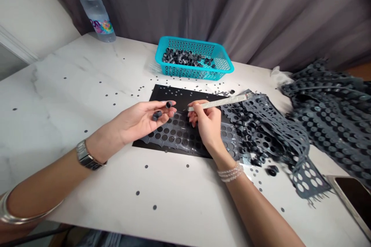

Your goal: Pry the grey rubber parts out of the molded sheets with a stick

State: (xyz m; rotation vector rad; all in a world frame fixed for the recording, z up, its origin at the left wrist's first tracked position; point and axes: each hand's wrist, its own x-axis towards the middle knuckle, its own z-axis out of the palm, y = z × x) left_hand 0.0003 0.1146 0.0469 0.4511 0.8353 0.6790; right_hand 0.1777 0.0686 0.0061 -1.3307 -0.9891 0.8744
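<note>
Between the thumb and fingers of my left hand [142, 120] is a small black rubber cap [169, 104]. More dark caps [157, 115] rest in that palm. My right hand [206, 120] grips a slim tool with a pale wrapped handle [223, 102], its thin tip pointing left toward the held cap. Both hands hover over a black mat [158, 93]. On the mat lies a dark moulded rubber sheet [176, 134] with rows of round holes, partly hidden by my hands. Loose black caps [251, 131] are heaped right of my right hand.
A turquoise basket [197, 71] of dark caps stands at the back, with a water bottle [97, 11] at the back left. Perforated rubber sheets [327, 123] pile up on the right near a phone [352, 197]. Small dark discs [154, 207] are scattered over the white table [116, 193].
</note>
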